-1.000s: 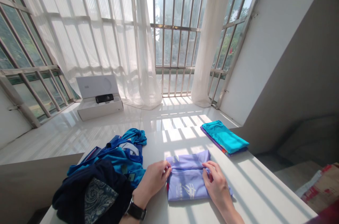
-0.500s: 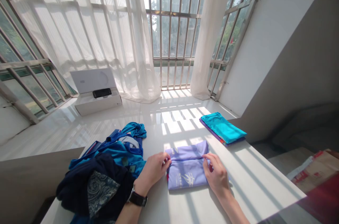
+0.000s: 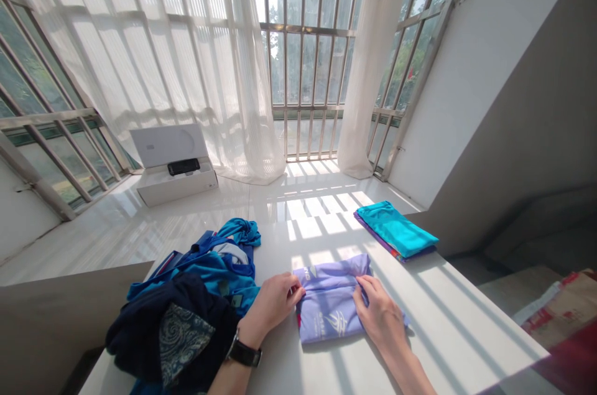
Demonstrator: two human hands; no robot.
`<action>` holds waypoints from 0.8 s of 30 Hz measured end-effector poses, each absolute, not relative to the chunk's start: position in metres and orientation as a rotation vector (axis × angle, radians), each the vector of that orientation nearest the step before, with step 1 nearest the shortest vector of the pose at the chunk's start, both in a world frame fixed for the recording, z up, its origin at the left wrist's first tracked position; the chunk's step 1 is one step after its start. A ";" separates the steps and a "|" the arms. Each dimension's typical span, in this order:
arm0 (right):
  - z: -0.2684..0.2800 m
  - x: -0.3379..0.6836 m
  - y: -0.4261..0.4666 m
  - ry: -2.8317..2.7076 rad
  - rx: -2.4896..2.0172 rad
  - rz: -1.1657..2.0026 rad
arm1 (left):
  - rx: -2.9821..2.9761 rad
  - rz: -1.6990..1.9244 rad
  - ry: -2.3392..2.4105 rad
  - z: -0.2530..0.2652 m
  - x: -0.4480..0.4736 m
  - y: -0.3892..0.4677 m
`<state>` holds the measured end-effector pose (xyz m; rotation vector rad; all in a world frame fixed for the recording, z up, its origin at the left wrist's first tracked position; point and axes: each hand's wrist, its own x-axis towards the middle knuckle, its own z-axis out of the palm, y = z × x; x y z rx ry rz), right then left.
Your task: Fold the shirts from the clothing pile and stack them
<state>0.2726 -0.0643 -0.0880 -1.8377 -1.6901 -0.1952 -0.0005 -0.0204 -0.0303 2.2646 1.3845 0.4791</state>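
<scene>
A folded lavender shirt (image 3: 326, 308) with white print lies flat on the white tabletop, a crease running across its upper half. My left hand (image 3: 280, 298), with a black watch on its wrist, pinches the shirt's left edge. On the opposite side, my right hand (image 3: 377, 305) has thumb and fingers closed on the cloth near the crease. A bit of red shows under the shirt's left edge. Left of my left hand is a loose heap of clothes (image 3: 205, 283) in blue and navy, one piece bearing a paisley patch.
Toward the back right of the table (image 3: 457, 320) lies a small stack of folded clothes (image 3: 396, 230), turquoise on top of purple. An open white box (image 3: 180, 186) with a black device (image 3: 183, 167) stands by the curtained, barred window. Paper bags (image 3: 559, 314) sit beyond the right edge.
My right hand has shifted slightly left along the shirt, and the cloth near the crease is a little more rumpled. The view has moved slightly; the heap and stack lie as before.
</scene>
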 end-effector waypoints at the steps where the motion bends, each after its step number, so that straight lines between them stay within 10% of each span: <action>1: -0.089 0.273 -0.065 -1.692 -1.836 -0.192 | 2.271 0.469 1.392 -0.029 0.000 -0.021; 24: -0.082 0.280 -0.032 -1.737 -1.454 0.027 | 2.262 0.455 1.372 -0.030 0.011 -0.025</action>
